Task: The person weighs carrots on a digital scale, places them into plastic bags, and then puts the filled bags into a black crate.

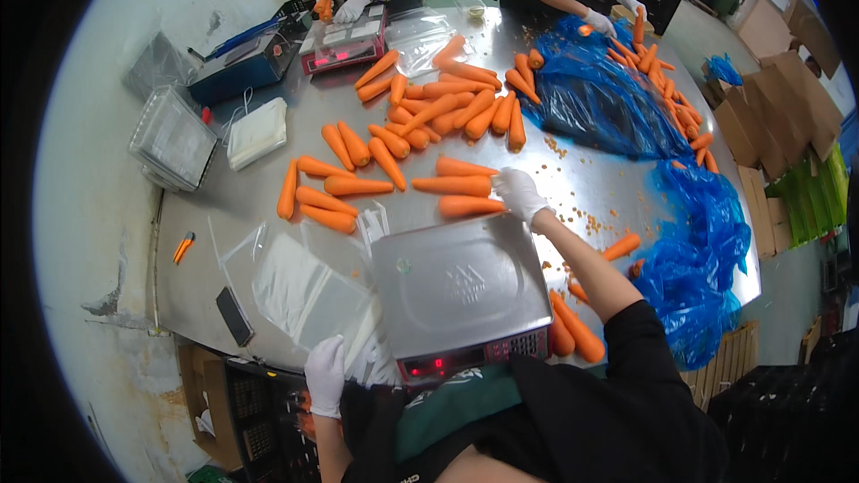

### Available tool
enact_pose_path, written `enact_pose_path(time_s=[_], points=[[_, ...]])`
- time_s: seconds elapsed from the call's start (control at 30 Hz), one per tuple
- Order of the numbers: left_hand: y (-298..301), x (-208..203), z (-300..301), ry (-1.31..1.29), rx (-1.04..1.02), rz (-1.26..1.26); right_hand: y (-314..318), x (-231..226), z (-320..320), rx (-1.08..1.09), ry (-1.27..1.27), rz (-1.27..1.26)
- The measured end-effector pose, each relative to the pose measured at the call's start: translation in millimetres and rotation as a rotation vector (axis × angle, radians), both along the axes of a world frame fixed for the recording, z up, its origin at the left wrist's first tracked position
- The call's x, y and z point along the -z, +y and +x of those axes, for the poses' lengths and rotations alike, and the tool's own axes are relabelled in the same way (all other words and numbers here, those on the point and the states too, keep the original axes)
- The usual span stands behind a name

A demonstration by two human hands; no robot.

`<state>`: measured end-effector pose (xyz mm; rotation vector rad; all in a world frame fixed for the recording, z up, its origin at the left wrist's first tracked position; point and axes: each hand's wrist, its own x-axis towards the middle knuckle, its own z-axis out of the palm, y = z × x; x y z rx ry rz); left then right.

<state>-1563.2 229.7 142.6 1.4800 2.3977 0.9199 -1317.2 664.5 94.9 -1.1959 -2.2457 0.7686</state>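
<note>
My right hand [521, 195], in a white glove, reaches over the far edge of the scale with its fingers closed at the thick ends of a small group of carrots [453, 186] lying side by side. How many it grips I cannot tell. My left hand [325, 377], also gloved, is held near the table's front edge with fingers curled together and nothing visible in them. Beside it lie clear plastic bags [309, 291]. The scale [461, 282] has a bare steel plate and a lit red display. Beyond it spreads a loose pile of carrots [438, 112].
Blue plastic sheeting [595, 94] and more carrots [680, 112] cover the right side. Two co-workers stand at the far edge, one at a second scale [344, 40]. A phone [234, 316], an orange cutter [183, 248] and a white stack of bags [257, 132] lie left.
</note>
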Motion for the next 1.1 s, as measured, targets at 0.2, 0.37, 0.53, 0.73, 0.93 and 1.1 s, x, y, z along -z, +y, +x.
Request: enact_pose_path(time_s=[0.2,0.37,0.53,0.73,0.93,1.1], points=[[-4.1,5.3,27.6,-0.056,-0.088,-0.126,160.4,16.0,-2.1,0.015,-0.324,0.199],[-29.1,6.4,43.6,-0.123,-0.225,-0.227,232.6,-2.4,-53.4,-0.325,-0.845,0.026],[-36.6,8.7,47.0,-0.156,-0.294,-0.249,234.3,-8.8,-68.5,-0.396,-0.980,0.178],[-12.3,7.9,40.1,-0.149,-0.233,-0.221,160.1,-56.8,-56.8,-0.473,-1.107,-0.237],[-7.3,11.4,34.4,-0.181,-0.167,-0.163,61.4,-8.8,48.2,0.010,-0.934,-0.311],[-9.3,32.4,29.3,-0.159,-0.140,-0.115,35.8,32.5,145.5,0.245,-0.636,-0.379]])
